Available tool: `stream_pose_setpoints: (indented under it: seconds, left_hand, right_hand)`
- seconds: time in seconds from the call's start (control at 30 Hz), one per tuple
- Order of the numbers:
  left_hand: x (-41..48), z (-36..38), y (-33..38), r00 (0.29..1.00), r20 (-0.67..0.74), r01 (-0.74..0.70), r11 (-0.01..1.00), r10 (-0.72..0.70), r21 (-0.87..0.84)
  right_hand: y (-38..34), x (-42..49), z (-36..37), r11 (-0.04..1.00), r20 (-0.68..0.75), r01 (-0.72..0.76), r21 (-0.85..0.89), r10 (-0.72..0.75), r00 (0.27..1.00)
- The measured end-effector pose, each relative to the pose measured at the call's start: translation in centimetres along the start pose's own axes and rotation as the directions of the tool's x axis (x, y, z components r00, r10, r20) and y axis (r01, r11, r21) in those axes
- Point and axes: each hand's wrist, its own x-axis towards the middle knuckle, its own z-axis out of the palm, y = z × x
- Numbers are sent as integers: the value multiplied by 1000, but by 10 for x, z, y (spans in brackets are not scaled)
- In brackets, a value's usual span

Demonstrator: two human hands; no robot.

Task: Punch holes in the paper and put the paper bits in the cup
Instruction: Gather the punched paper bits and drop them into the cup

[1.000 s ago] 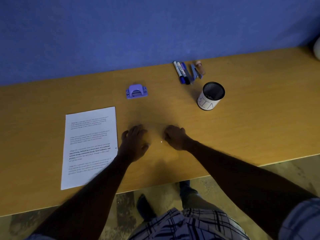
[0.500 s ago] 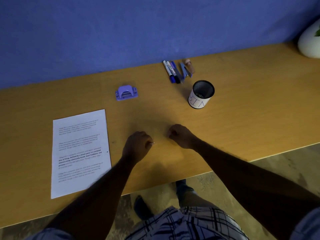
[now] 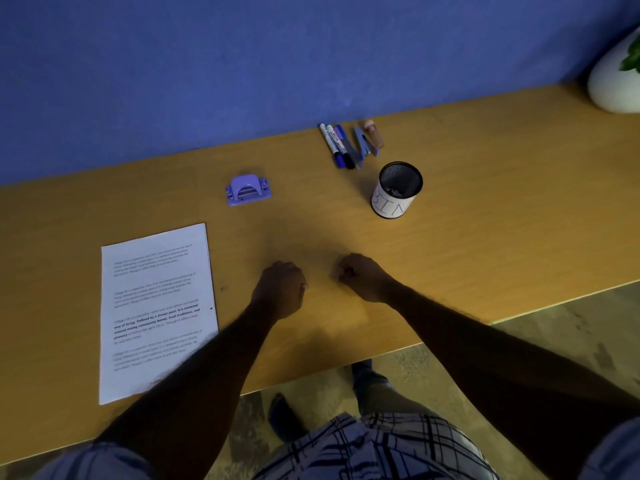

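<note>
The paper (image 3: 156,306) lies flat on the wooden surface (image 3: 485,220) at the left of the frame. It is a printed sheet with its long side running up the picture, and the left forearm crosses its lower right corner. One small dark dot, seemingly a punched hole, sits close to its right edge about halfway down.

The purple hole punch (image 3: 247,190) stands above the sheet, apart from it, near the middle of the frame. The cup (image 3: 396,190), black mesh with a white label lettered "BIN", stands upright right of centre, well apart from the punch. Dark bits lie in its bottom, too small to tell apart.

Both hands rest low in the centre, side by side with a gap between them. The left hand (image 3: 280,289) is curled knuckles-up. A pale speck shows at its thumb tip, but I cannot tell whether the grip pinches a paper bit there. The right hand (image 3: 360,275) is curled too, fingertips tucked in against the thumb. Whether that grip encloses anything cannot be told.

Above the cup, markers (image 3: 337,145), a blue stapler (image 3: 363,147) and a brown tube (image 3: 374,133) lie together by the blue wall (image 3: 242,64). A white pot (image 3: 613,81) stands at the upper right.
</note>
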Motion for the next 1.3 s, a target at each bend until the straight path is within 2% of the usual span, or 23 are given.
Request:
stream_pose_setpoints:
  seconds: [0.1, 0.23, 0.3, 0.57, 0.7, 1.0, 1.3]
  left_hand:
    - [0, -1, 0, 1000, 25, -19, 999, 18, 43]
    - [6, -13, 3, 999, 13, 45, 988, -44, -147]
    - [16, -24, 11, 999, -16, 30, 982, -33, -188]
    - [93, -92, 63, 984, -170, -86, 982, 57, -168]
    - [136, -123, 96, 969, -244, -92, 980, 47, -177]
    - [181, -138, 153, 974, -217, -116, 970, 68, -215]
    - [181, -136, 149, 988, -124, -109, 988, 95, -108]
  right_hand:
    - [1, -1, -2, 1000, -13, 7, -6, -7, 1000]
    - [5, -1, -8, 1000, -51, 2, -6, -3, 999]
    - [6, -1, -13, 1000, -80, -11, 10, 12, 997]
    - [17, -12, -60, 1000, -359, -14, 23, 22, 933]
    - [31, -20, -85, 998, -414, -48, 34, 58, 908]
    - [41, -17, -152, 995, -558, -68, 67, 94, 825]
    - [43, -2, -176, 998, -579, -65, 7, 57, 813]
